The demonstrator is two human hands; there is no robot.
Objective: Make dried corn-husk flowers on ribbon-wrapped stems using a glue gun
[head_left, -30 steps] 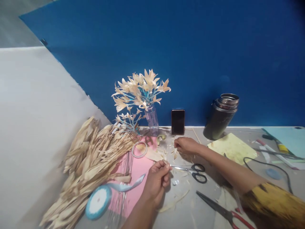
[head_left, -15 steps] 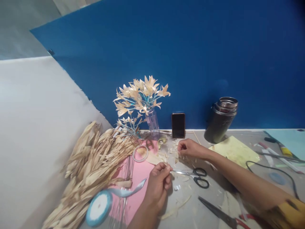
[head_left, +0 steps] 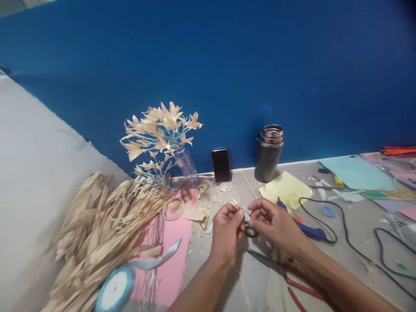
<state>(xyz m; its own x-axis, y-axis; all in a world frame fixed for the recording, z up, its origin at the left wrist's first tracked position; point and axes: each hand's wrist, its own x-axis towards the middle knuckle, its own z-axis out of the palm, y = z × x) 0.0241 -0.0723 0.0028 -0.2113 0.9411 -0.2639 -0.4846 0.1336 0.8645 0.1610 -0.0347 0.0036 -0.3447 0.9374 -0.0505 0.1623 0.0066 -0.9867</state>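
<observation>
My left hand is closed in a pinch; what sits between its thumb and fingertips is too small to make out. Close by on its right, my right hand has its fingers curled together, and anything in them is hidden. Below and between the hands, the black-handled scissors lie on the table, partly covered. Nearer me, red-handled scissors lie under my right forearm. Pale husk scraps are scattered beyond my left hand.
Dried corn husks pile up at left beside pink paper, a blue ribbon spool and a tape ring. Husk flowers, a phone and an open flask stand behind. A black cord runs at right.
My right hand has come from the husk scraps toward me and now meets my left hand. My view has turned right, showing more of the table's right side.
</observation>
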